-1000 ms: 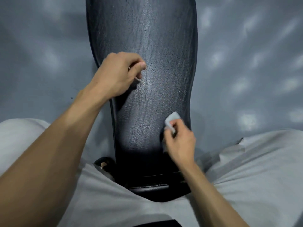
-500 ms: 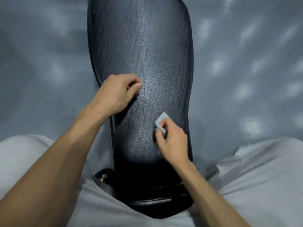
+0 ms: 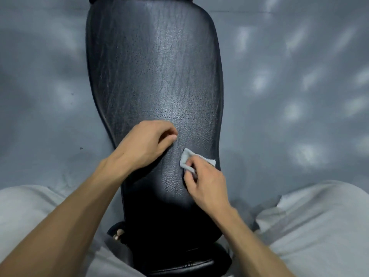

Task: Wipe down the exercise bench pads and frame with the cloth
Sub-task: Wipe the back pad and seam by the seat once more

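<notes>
**Cloth down on the lower right of the pad**

You're sat over the black pad (image 3: 153, 76), which runs away from you across the grey floor (image 3: 289, 86). Your right hand (image 3: 205, 184) has its fingers curled round the small grey cloth (image 3: 188, 159) and is pressing it onto the pad's lower right, near the right edge. A corner of the cloth sticks out past your fingers toward that edge.

Your left hand (image 3: 145, 144) sits just beside it on the pad's narrow part, fingers loosely curled with nothing in them, fingertips touching the leather.

The leather looks cracked and shiny down the middle. Your grey-trousered legs (image 3: 319, 226) sit either side of the pad. There's a dark bit of frame (image 3: 117, 232) low on the left, too dim to make out.
</notes>
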### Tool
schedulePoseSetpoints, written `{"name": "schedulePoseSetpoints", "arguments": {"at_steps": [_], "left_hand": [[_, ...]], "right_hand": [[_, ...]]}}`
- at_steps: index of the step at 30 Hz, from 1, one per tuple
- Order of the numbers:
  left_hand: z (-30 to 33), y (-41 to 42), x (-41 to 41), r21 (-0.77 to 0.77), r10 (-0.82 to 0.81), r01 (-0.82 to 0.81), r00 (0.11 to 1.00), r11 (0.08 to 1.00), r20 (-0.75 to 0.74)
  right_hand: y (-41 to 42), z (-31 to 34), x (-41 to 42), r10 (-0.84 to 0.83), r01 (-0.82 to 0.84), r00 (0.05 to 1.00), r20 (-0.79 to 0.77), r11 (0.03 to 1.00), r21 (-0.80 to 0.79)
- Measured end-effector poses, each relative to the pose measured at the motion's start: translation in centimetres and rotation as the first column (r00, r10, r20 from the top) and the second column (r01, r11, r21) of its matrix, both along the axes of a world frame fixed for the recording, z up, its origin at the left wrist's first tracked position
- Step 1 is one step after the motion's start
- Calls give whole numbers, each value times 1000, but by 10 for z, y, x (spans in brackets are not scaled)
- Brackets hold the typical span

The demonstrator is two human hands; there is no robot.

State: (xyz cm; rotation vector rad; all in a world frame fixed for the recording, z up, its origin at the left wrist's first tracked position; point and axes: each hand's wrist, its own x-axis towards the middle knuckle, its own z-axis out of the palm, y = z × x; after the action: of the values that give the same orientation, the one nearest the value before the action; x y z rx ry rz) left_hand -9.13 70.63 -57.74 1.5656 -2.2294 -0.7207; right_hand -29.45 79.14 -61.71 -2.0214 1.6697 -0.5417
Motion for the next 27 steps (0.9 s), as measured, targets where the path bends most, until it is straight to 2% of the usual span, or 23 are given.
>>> {"name": "schedulePoseSetpoints", "arguments": {"at_steps": [4, 6, 9, 12, 16, 22, 25, 27], "left_hand": [[-5, -4, -5, 26, 3, -3, 1000, 1000, 14], [-7, -5, -9, 29, 4, -5, 1000, 1000, 24], [-10, -8, -15, 31, 11, -13, 997, 999, 82], [-12, -11, -18, 49, 38, -42, 995, 998, 92], [-13, -4, -19, 88, 73, -77, 996, 993, 44], [-17, -2, -26, 133, 164, -162, 987, 978, -1], [-17, -1, -29, 135, 186, -185, 983, 973, 11], [-16, -1, -30, 136, 209, -210, 978, 968, 19]], "right_hand": [[-82, 4, -20, -220, 222, 975, 38, 974, -52], [-108, 7, -25, -257, 259, 965, 59, 966, -24], [-88, 6, -21, -183, 185, 981, 62, 982, -41], [-48, 5, -16, -11, 6, 997, 83, 998, 62], [-65, 1, -26, 100, -110, 990, 102, 990, 89], [-162, 15, -40, -50, 47, 987, 155, 999, 23], [-150, 15, -36, -41, 42, 993, 109, 999, -12], [-118, 9, -35, 32, -32, 997, 76, 999, -6]]}}
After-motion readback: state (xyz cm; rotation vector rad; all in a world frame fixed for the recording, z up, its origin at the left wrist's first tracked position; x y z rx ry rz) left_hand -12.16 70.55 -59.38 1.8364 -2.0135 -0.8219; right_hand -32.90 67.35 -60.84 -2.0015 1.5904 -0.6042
